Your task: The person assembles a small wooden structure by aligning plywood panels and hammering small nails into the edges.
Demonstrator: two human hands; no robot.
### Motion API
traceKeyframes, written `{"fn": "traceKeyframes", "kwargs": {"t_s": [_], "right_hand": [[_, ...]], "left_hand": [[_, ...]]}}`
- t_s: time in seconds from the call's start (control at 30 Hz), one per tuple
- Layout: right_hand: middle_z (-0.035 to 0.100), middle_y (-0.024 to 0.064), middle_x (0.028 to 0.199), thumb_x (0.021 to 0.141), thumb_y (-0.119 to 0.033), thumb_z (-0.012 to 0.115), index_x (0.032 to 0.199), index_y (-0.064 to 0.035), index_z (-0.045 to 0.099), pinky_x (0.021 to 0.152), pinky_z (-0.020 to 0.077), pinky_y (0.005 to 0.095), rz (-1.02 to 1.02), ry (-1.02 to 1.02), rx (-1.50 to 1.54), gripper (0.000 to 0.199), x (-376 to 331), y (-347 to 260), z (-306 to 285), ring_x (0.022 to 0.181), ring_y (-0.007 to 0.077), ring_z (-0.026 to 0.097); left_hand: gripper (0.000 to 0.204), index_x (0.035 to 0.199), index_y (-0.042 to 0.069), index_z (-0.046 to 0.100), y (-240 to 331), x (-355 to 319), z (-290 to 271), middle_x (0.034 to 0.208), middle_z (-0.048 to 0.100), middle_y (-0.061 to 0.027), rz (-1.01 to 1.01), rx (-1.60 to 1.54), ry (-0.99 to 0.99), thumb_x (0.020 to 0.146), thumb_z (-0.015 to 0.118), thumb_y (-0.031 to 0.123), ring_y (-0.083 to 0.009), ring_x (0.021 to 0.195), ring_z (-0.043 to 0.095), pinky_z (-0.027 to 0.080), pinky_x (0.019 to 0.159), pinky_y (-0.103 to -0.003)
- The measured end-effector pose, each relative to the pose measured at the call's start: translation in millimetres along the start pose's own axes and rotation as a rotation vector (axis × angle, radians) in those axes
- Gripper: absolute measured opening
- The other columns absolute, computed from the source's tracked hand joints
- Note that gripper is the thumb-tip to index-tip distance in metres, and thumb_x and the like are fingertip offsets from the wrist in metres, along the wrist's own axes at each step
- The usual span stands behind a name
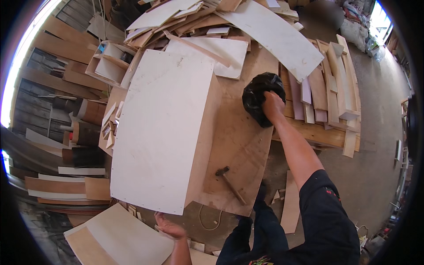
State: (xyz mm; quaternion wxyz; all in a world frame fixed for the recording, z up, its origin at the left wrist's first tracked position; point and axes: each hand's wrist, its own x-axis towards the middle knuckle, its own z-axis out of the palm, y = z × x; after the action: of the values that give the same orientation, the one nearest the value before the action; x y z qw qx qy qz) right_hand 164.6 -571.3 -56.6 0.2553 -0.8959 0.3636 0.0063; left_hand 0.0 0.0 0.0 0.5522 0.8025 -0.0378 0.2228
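Observation:
A large box with a white top panel [159, 128] and bare wooden side lies on the brown workbench [234, 145]. Small dark dots, like nail heads, run along the panel's edges. My left hand [171, 229] is just below the box's near edge, palm up, with its fingers loosely apart and nothing seen in them. My right arm stretches out to a black plastic bag [254, 99] on the bench, right of the box. Inside the bag's mouth are the fingers of my right hand [273, 106], hidden from sight. A hammer [230, 185] with a wooden handle lies near the bench's front.
Curved white and brown boards [172, 17] are heaped at the far end. On the right, wooden strips [329, 84] cover a lower plank table. Loose boards [123, 238] lie at the lower left, and another board [290, 203] rests on the floor beside my legs.

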Motion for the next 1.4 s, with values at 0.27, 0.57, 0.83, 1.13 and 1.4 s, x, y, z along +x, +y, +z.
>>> {"fn": "traceKeyframes", "kwargs": {"t_s": [0.27, 0.57, 0.83, 1.13, 1.4], "right_hand": [[0.076, 0.0209, 0.113, 0.087, -0.009, 0.069, 0.126, -0.0101, 0.073, 0.097, 0.0548, 0.0477, -0.140, 0.137, 0.453, 0.039, 27.4, 25.6, 6.2, 0.113, 0.0421, 0.069], [0.073, 0.0194, 0.101, 0.085, -0.009, 0.074, 0.105, -0.0043, 0.075, 0.090, 0.0559, 0.0478, -0.318, 0.316, 0.323, 0.020, 11.1, 31.2, 3.3, 0.101, 0.0414, 0.070], [0.071, 0.0119, 0.106, 0.090, -0.014, 0.068, 0.104, -0.0108, 0.075, 0.088, 0.0578, 0.0497, -0.385, 0.198, 0.034, 0.016, 2.9, 6.9, -1.1, 0.104, 0.0365, 0.071], [0.069, 0.0154, 0.110, 0.090, -0.005, 0.059, 0.100, -0.0093, 0.074, 0.088, 0.0583, 0.0516, -0.194, 0.199, -0.053, 0.019, -14.4, 19.1, 0.2, 0.105, 0.0380, 0.070], [0.071, 0.0157, 0.113, 0.091, -0.004, 0.057, 0.104, -0.0076, 0.073, 0.092, 0.0564, 0.0511, -0.230, 0.118, 0.011, 0.021, -10.2, 20.1, 1.8, 0.109, 0.0392, 0.069]], "left_hand": [[0.071, 0.133, -0.001, 0.056, 26.9, 55.3, -9.9, 0.134, 0.060, -0.0160, -0.229, -0.003, 0.202, 0.113, 0.022, 0.057, -0.0278, 0.131, 0.052, 0.040, 0.112, -0.045], [0.050, 0.145, -0.002, 0.049, 82.6, 89.2, 15.0, 0.145, 0.052, -0.0164, -0.092, 0.281, 0.377, 0.112, 0.045, 0.036, -0.0271, 0.135, 0.050, 0.037, 0.116, -0.044], [0.059, 0.144, 0.003, 0.051, 120.0, 135.0, 11.1, 0.156, 0.049, -0.0151, 0.395, 0.772, 0.131, 0.096, 0.076, 0.026, -0.0414, 0.151, 0.035, 0.023, 0.123, -0.058], [0.072, 0.137, 0.011, 0.066, 164.0, 135.6, 63.7, 0.164, 0.041, -0.0166, 0.361, 1.206, -0.307, 0.077, 0.091, 0.042, -0.0440, 0.158, 0.021, 0.012, 0.124, -0.068], [0.066, 0.131, 0.008, 0.070, 187.2, 157.1, 89.5, 0.164, 0.041, -0.0180, 0.355, 1.092, -0.504, 0.077, 0.091, 0.039, -0.0425, 0.159, 0.020, 0.013, 0.127, -0.062]]}}
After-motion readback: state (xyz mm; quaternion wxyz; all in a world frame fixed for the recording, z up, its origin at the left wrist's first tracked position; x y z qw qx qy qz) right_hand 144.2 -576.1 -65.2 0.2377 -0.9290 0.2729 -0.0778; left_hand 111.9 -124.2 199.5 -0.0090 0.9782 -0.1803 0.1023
